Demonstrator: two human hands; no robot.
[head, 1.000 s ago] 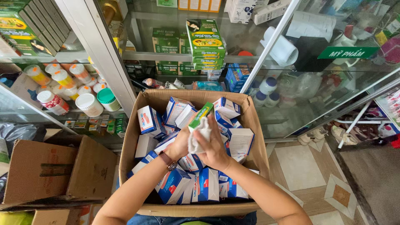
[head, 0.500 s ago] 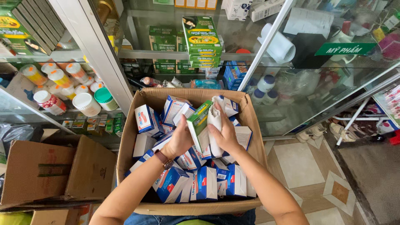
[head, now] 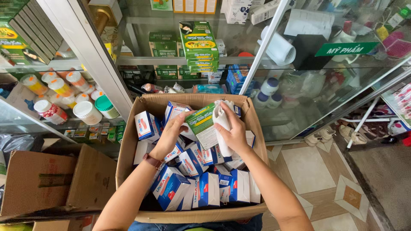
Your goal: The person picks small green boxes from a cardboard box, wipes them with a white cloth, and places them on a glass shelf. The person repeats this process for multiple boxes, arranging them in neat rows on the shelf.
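An open cardboard box (head: 128, 145) on my lap holds several small blue-and-white cartons (head: 205, 188). Above it, my left hand (head: 171, 132) grips the left side of a green-and-white carton (head: 203, 124). My right hand (head: 231, 132) presses a white cloth (head: 220, 117) against the carton's right face. A brown-strapped watch sits on my left wrist.
A glass display cabinet (head: 299, 85) stands ahead with green cartons (head: 199, 45), bottles and paper rolls on its shelves. Jars with coloured lids (head: 87, 112) fill the left shelf. A second cardboard box (head: 51, 179) lies at left. Tiled floor shows at right.
Both hands have lifted the green carton higher over the box and turned it more upright. The white cloth has shifted onto the carton's right side.
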